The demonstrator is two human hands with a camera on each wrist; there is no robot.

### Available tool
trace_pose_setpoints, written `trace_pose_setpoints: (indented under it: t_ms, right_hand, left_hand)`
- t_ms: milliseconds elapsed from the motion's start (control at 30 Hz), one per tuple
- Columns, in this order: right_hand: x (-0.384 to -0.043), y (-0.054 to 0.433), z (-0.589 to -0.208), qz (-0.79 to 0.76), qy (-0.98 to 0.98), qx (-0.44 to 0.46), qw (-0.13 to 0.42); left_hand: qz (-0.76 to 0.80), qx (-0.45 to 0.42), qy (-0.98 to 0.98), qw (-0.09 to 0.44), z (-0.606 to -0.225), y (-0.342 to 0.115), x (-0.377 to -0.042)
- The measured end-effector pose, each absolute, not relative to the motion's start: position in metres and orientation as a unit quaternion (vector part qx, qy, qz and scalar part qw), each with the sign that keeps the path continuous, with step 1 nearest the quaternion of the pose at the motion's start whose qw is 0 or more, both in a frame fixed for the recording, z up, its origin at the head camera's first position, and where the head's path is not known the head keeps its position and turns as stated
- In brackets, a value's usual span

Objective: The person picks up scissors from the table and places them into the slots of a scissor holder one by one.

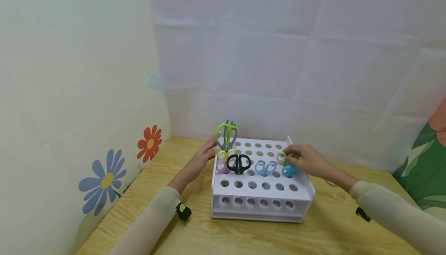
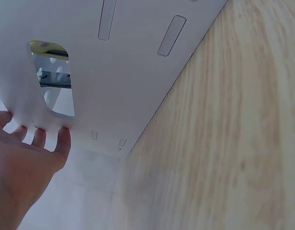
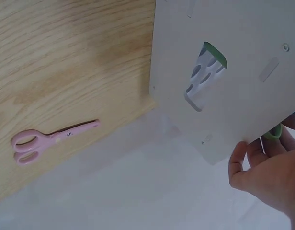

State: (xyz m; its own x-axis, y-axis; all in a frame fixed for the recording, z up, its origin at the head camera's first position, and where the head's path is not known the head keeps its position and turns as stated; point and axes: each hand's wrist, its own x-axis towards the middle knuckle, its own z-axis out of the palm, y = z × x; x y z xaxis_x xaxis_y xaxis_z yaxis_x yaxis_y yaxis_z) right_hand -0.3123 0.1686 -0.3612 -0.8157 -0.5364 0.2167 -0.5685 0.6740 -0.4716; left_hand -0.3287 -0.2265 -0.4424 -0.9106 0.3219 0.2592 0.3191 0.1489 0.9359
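Note:
A white rack (image 1: pixel 244 193) with rows of round holes stands on the table, several scissors upright in it. My right hand (image 1: pixel 310 161) is at its right side and pinches the handles of light green scissors (image 1: pixel 281 157); their blades are hidden. Just in front sit teal scissors (image 1: pixel 290 171), then light blue scissors (image 1: pixel 266 170) and black scissors (image 1: pixel 238 165) to the left. Yellow scissors (image 1: pixel 222 156), pink-handled scissors (image 1: pixel 221 167) and tall green-and-grey scissors (image 1: pixel 227 136) crowd the left side. My left hand (image 1: pixel 199 163) touches the rack's left panel (image 2: pixel 99 96) with its fingertips.
Pink scissors (image 3: pixel 56 138) lie flat on the wooden table (image 3: pixel 66 57), right of the rack. A white cloth (image 1: pixel 244 73) hangs behind, and a flower-patterned sheet (image 1: pixel 87 92) borders the left.

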Motion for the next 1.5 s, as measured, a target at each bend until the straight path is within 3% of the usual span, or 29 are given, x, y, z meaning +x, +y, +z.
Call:
trace_pose_setpoints:
  t_ms: [300, 667, 967, 1333, 1500]
  right_hand:
    - [-0.315, 0.171, -0.359, 0.261, -0.914, 0.309, 0.017]
    - [-0.322, 0.192, -0.351, 0.266, -0.911, 0.295, 0.112]
    - [-0.336, 0.235, -0.377, 0.262, -0.914, 0.279, 0.132]
    - [-0.345, 0.278, -0.409, 0.251, -0.933, 0.242, 0.086]
    - [-0.347, 0.295, -0.422, 0.245, -0.938, 0.242, 0.032]
  left_hand:
    - [0.619, 0.216, 0.755, 0.001, -0.445, -0.228, -0.330]
    - [0.619, 0.205, 0.758, 0.000, -0.445, -0.230, -0.330]
    - [0.622, 0.206, 0.755, 0.002, -0.444, -0.230, -0.329]
    - [0.616, 0.208, 0.760, 0.002, -0.446, -0.229, -0.329]
    - [0.615, 0.207, 0.761, 0.002, -0.444, -0.227, -0.330]
